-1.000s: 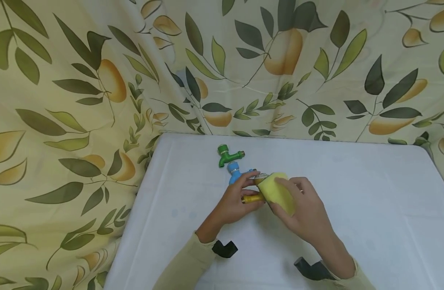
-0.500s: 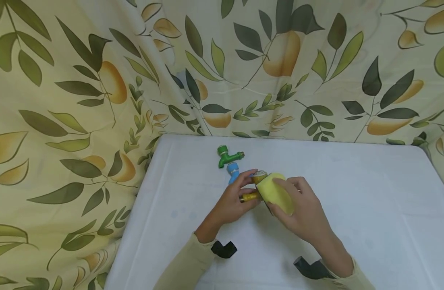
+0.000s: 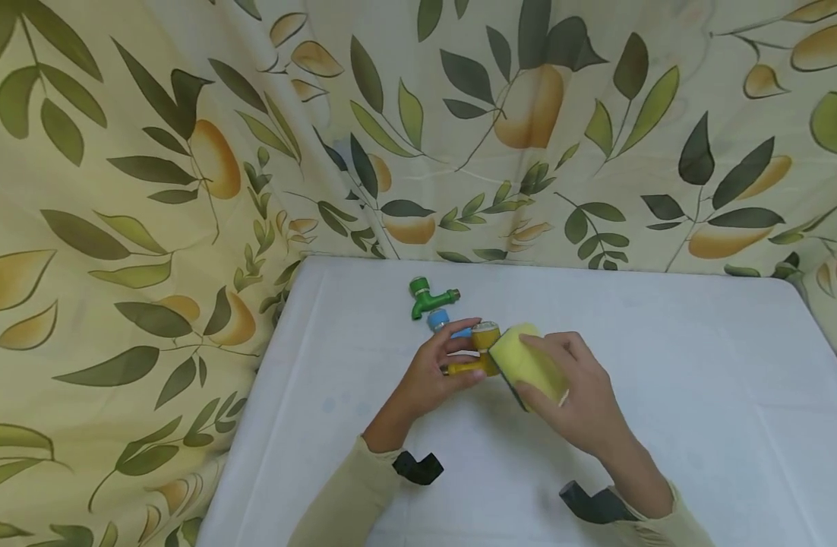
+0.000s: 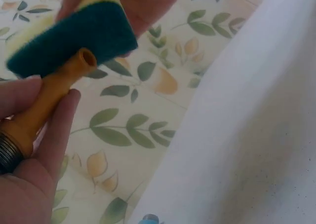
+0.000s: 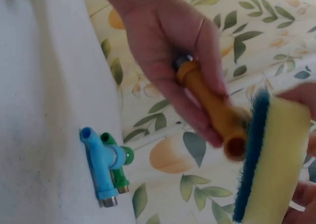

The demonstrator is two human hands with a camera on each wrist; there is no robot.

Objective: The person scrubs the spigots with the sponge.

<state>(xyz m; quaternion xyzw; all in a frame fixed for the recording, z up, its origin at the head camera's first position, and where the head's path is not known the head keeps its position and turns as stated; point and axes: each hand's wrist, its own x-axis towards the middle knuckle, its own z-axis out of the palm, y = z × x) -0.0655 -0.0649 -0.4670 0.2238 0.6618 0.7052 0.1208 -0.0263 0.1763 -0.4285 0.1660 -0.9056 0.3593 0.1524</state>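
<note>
My left hand grips a yellow plastic water tap by its threaded inlet end, above the white table. A yellow sponge with a dark green scouring side is pinched between the thumb and fingers of my right hand. In the left wrist view, the scouring pad lies right behind the tap's spout. From the right wrist, the pad faces the tap's open spout end at close range. Part of the tap's body is hidden by the left fingers.
Beyond the left hand, a blue tap lies on the white table, partly covered by the fingers. A green tap lies just behind it. Leaf-patterned cloth hangs along the table's back and left sides.
My left hand with the yellow tap has shifted slightly left, and more of the tap shows. The sponge has turned a little and slid off the tap's body toward the right.
</note>
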